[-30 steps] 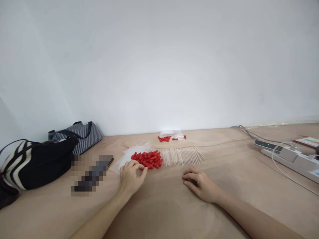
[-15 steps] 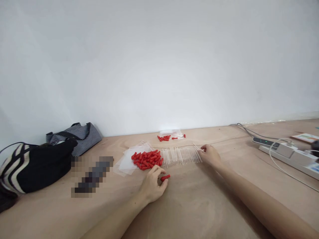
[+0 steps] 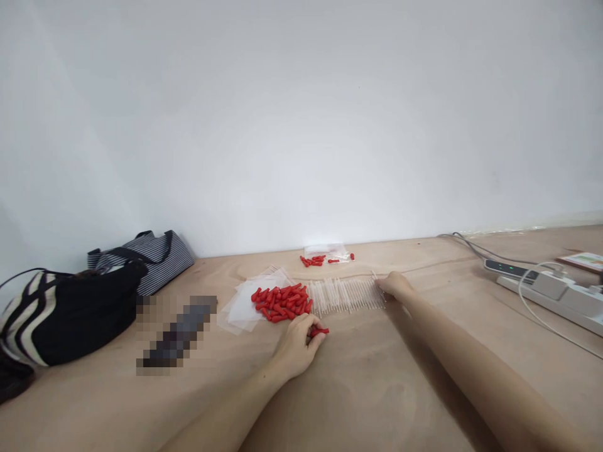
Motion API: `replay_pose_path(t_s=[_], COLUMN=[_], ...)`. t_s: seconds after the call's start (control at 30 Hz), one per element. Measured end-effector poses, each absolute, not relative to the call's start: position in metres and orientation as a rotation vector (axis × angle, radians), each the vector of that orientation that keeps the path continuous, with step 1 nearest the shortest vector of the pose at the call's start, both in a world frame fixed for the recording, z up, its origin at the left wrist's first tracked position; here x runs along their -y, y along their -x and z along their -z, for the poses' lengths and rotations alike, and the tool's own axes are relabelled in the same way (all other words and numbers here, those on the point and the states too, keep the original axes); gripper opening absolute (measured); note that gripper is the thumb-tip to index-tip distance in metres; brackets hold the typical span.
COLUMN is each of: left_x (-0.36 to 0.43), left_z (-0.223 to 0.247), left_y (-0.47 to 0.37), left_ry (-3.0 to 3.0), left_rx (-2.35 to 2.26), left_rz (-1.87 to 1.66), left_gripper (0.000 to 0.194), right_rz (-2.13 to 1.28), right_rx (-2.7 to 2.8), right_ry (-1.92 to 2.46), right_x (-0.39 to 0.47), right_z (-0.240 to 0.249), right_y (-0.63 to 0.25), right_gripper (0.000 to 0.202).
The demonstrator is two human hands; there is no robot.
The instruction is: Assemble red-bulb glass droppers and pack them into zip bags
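Note:
Between the thumb and fingers of my left hand (image 3: pixel 301 345) is a red rubber dropper bulb (image 3: pixel 322 331), its narrow end pointing right. Just beyond that hand lies a heap of similar red bulbs (image 3: pixel 282 302), partly on thin white plastic sheets or bags (image 3: pixel 242 304). To the heap's right, thin clear tubes (image 3: pixel 346 295), which look like glass dropper tubes, lie side by side in a row. My right hand (image 3: pixel 394 285) is at the row's right end, its fingers closed on a tube (image 3: pixel 374 276) that tilts out of line. Its fingertips are partly hidden.
By the wall lie a few more red bulbs (image 3: pixel 313 260) and a clear bag (image 3: pixel 325 250). A striped bag (image 3: pixel 164 257) and a black cloth item (image 3: pixel 94 314) sit at left, near a blurred-out dark object (image 3: pixel 179 333). A power strip (image 3: pixel 551 301) with cables is at right.
My left hand has closed its fingers around the red bulb and shifted slightly right and up. My right hand stays at the end of the tube row, its fingers turned further down.

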State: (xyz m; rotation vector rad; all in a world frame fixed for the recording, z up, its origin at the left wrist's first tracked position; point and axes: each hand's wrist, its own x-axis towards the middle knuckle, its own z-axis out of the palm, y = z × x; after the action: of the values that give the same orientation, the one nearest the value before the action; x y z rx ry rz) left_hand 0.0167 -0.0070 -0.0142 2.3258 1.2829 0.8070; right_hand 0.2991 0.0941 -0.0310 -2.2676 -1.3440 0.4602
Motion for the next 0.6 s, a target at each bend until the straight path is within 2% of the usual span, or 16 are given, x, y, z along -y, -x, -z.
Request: replay_pose_path(t_s=[0.17,0.3,0.4,0.5,0.6], left_x=[0.009,0.008,0.006,0.003,0.002], left_z=[0.014,0.012,0.012,0.014,0.016], left_y=[-0.017,-0.018,-0.018,-0.017,-0.017], left_ry=[-2.358,-2.34,-2.283,-2.204,-2.188], left_rx=[-1.235,-1.21,-1.231,-1.247,-1.226], left_rz=[-0.758,-0.796,-0.859,-0.876,-0.869], left_gripper=[0.016,0.015,0.012,0.012,0.012], right_rz=[-0.45,-0.38,-0.402,-0.448,-0.381], right_rx=[1.352,1.408,1.545,1.787,1.96], right_ry=[2.177,1.988,1.775,1.288,1.141], right_x=[-0.088,-0.068,-0.039,-0.006,0.018], right_z=[0.025,0.017,0.02,0.027,0.03], right_y=[-0.298,-0.284,-0.265,-0.245,-0.231], right_gripper=[0.023,0.028,0.021,0.019,0.025])
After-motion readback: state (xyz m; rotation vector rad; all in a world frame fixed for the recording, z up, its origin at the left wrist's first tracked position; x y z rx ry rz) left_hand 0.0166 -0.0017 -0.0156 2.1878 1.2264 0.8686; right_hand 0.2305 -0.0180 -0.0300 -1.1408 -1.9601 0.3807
